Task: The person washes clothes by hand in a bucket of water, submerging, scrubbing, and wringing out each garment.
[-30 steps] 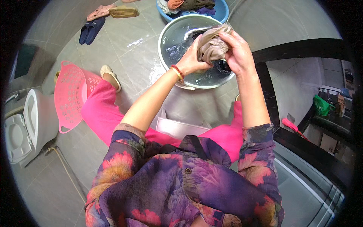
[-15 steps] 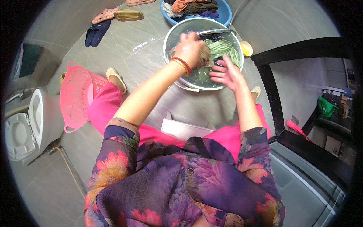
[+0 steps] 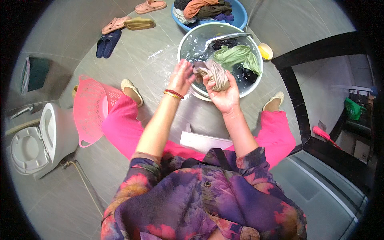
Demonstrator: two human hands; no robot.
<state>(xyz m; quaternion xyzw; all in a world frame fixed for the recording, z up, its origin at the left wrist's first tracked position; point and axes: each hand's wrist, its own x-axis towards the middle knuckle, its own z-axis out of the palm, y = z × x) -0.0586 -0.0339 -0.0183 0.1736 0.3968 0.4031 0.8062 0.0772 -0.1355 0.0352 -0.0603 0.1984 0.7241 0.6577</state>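
Note:
A wet, bunched beige-grey cloth (image 3: 214,75) rests in my right hand (image 3: 226,94), whose fingers and thumb wrap round its lower end. Just left of the cloth is my left hand (image 3: 181,78), open, palm turned toward it and fingers a little blurred. Whether those fingertips touch the cloth, I cannot tell. Both hands are over the near rim of a large pale tub (image 3: 181,50) of water. In the tub lie a light green garment (image 3: 238,57) and some dark cloth, partly under the surface. A curved grey metallic-looking piece (image 3: 232,36) crosses the tub's far side.
Behind the tub stands a blue basin (image 3: 241,16) heaped with clothes. A small bowl (image 3: 265,52) with something yellow sits to its right. A pink basket (image 3: 90,116), a toilet (image 3: 60,128) and several slippers (image 3: 108,43) are at left; a black door frame (image 3: 298,108) at right.
The beige cloth has gone from my left hand to my right and come nearer over the rim. My left hand has opened and moved left; my right has closed on the cloth.

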